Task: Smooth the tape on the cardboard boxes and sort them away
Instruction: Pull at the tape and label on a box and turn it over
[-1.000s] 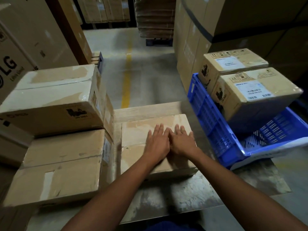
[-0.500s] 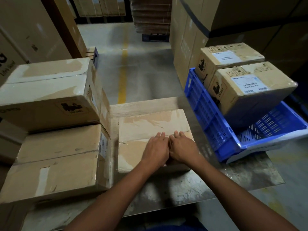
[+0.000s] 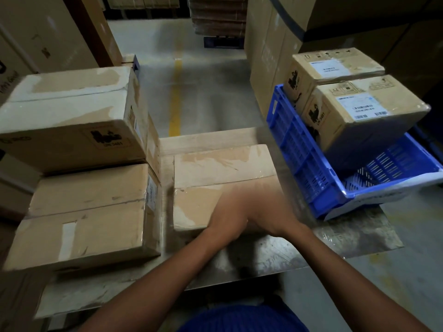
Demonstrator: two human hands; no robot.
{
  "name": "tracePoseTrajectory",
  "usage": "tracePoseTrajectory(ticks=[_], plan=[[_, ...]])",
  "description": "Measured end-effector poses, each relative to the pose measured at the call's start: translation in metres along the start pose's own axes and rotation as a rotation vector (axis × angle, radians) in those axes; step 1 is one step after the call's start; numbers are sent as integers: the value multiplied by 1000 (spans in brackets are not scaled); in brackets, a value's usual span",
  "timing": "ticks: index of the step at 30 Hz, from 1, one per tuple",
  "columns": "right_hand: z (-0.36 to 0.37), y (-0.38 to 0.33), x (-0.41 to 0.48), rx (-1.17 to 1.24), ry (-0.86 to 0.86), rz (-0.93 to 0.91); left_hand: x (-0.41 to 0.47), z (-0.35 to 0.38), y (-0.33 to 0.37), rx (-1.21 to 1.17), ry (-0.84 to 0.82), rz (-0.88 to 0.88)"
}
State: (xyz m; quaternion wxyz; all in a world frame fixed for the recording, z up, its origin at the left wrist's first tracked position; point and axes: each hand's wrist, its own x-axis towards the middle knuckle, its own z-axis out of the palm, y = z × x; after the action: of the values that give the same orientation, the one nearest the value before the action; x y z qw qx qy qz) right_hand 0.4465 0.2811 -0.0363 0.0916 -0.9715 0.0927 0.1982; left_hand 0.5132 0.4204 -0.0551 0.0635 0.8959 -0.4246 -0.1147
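Observation:
A taped cardboard box (image 3: 215,168) lies flat in the middle of the worn metal table (image 3: 347,236). Clear tape runs along its centre seam and edges. My left hand (image 3: 229,212) and my right hand (image 3: 271,212) lie side by side on the near half of the box top, palms down. Both hands are blurred by motion, and their fingers look flat against the cardboard. On the left, two larger taped boxes are stacked, the upper box (image 3: 72,116) on the lower box (image 3: 91,212), touching the middle box's left side.
A blue slatted crate (image 3: 299,159) sits tilted at the table's right, holding a labelled box (image 3: 359,121) and another labelled box (image 3: 335,68) behind it. Tall cartons (image 3: 271,56) stand behind the crate and at far left. A concrete aisle with a yellow line (image 3: 176,97) runs ahead.
Both hands have slid along the box top toward me, from its middle to its near edge, staying flat and side by side. The camera has tilted down slightly.

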Motion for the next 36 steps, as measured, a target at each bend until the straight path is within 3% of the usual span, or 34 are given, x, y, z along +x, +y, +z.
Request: tracePoseTrajectory(ticks=[7, 11, 14, 18, 22, 27, 32, 36], plan=[[-3, 0, 2, 17, -3, 2, -6, 6, -7, -13, 10, -18], [-7, -21, 8, 69, 38, 15, -20, 0, -34, 1, 38, -174], [1, -37, 12, -22, 23, -15, -34, 7, -60, 15, 13, -268], [-7, -37, 20, -23, 13, -16, -35, 6, -64, -2, -9, -231], [-9, -43, 34, -20, 54, -101, -33, -3, -80, -10, 104, -271], [7, -51, 42, -66, 74, -96, -35, -1, -89, 56, 17, -321], [-10, -47, 47, -7, 103, -79, -30, -11, -89, -45, 28, -378], [-20, -32, 59, 60, 140, 73, -4, -31, -104, -318, 157, -549]])
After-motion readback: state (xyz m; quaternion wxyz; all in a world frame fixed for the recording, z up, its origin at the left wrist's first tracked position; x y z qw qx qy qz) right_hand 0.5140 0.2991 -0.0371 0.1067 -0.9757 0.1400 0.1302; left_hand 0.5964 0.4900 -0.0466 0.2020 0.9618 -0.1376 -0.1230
